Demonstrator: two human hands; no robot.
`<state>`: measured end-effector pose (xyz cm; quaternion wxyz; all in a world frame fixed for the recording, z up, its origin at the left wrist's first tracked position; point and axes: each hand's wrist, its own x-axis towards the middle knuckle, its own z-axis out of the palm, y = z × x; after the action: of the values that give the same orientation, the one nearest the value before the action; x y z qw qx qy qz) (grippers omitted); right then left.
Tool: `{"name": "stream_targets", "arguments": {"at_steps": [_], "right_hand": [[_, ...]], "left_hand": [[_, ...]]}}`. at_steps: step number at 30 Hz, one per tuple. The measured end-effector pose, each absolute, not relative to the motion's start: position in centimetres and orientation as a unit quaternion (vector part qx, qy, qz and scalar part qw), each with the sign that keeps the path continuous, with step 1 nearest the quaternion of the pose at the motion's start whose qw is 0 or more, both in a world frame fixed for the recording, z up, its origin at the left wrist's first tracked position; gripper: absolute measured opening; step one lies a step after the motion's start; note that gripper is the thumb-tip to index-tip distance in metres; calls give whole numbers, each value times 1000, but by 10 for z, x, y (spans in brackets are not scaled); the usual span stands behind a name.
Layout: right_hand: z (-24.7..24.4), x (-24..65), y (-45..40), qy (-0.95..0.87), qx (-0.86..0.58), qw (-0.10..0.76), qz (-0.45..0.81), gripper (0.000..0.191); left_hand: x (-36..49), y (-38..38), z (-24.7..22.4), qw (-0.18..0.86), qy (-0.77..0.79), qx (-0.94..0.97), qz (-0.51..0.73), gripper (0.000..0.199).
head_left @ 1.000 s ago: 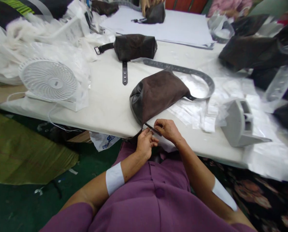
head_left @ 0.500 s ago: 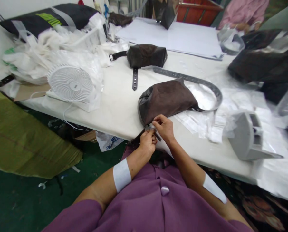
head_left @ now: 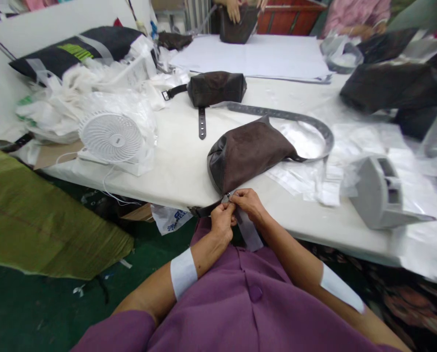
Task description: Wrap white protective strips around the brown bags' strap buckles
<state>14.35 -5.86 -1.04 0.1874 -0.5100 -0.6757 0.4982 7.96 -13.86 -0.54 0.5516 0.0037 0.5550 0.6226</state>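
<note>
As fingers (head_left: 243, 193) meet beside a brown bag (head_left: 253, 154), fan (head_left: 110, 139) left, plastic (head_left: 330, 190) right

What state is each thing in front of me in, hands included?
Nearest brown bag: lying, long strap curved outward.
Left hand: fingers closed, pinching at that bag's near end.
Right hand: pinching at the same spot.
Second brown bag: lying, buckle unfastened.
White fan: standing; running or not, cannot tell.
White sheets: lying flat.
</note>
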Motion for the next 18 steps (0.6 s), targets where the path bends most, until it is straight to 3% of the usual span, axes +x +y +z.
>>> {"name": "stream_targets", "arguments": {"at_steps": [4,7,11,18], "right_hand": [[5,137,-54,-721,-489,180,456,19],[14,132,-63,-702,-470,178,504,20],[11,125,-81,-672,-464,152,557,20],[5,123,-78,-763,-451,114,450,24]], "left_hand": [[71,-149,-3,516,584,-2,627,24],[62,-161,-1,481,579,17,658,23],[55,-169,-6,524,483,-35,700,18],[47,-168,-32,588,460,-100,657,21]]}}
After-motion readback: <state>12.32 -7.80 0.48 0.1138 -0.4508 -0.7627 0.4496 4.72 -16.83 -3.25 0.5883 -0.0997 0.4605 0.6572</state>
